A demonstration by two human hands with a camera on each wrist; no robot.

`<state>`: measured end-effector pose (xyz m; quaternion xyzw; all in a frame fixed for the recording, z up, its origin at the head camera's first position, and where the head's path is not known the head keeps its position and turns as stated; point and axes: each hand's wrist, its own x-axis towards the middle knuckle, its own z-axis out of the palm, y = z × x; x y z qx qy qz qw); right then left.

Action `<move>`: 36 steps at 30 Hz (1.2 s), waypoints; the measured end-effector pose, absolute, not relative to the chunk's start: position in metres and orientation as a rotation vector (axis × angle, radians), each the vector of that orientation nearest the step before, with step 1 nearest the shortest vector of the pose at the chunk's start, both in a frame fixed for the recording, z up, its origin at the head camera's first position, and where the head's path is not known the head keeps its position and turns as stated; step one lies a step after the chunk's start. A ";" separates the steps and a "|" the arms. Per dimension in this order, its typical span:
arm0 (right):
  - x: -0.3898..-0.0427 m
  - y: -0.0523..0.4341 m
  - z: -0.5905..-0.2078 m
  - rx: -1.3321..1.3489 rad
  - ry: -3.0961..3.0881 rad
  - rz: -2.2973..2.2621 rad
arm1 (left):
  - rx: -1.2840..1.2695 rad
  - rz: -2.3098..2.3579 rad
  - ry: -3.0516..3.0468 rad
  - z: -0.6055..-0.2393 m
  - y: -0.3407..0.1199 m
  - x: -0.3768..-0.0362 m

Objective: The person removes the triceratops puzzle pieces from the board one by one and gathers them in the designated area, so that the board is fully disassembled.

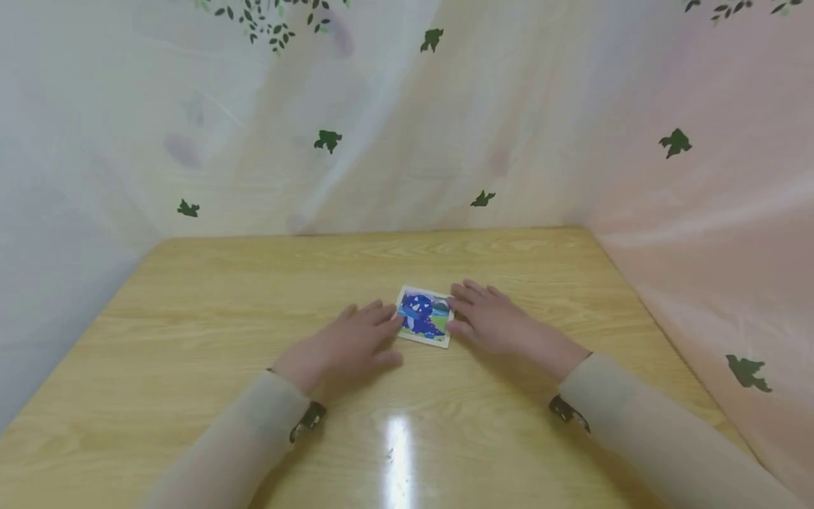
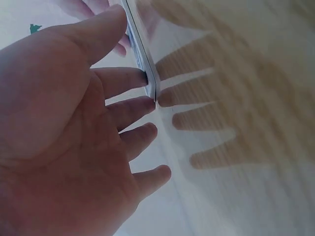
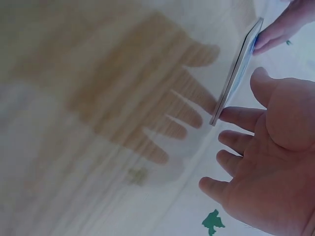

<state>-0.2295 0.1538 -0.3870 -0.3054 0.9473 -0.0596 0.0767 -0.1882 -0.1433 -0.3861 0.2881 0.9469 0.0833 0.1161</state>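
Observation:
A small, thin square picture board (image 1: 425, 326) with a white border lies flat on the table, turned slightly. It shows a blue horned dinosaur on a green and blue ground. My left hand (image 1: 348, 341) is at its left side, palm down with fingers extended; in the left wrist view the fingertips (image 2: 140, 77) reach the board's edge (image 2: 147, 81). On the opposite side is my right hand (image 1: 492, 319), its fingers loosely spread. The right wrist view shows its index fingertip (image 3: 229, 114) at the board's corner (image 3: 216, 114). Neither hand curls around the board.
The wooden table (image 1: 222, 304) is glossy, with a bright light reflection near its front. A pale curtain (image 1: 394, 106) with green leaf and bird shapes hangs behind it and along both sides. Both forearms wear light sleeves (image 1: 636, 403) and dark wrist straps (image 1: 308, 418).

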 end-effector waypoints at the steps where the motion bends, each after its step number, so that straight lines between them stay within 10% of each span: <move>1: -0.232 0.154 -0.388 -0.916 2.841 -0.179 | 0.855 0.246 2.773 -0.387 -0.143 -0.187; 36: -0.275 0.096 -0.384 -0.883 2.824 -0.677 | 1.151 0.262 2.759 -0.386 -0.144 -0.189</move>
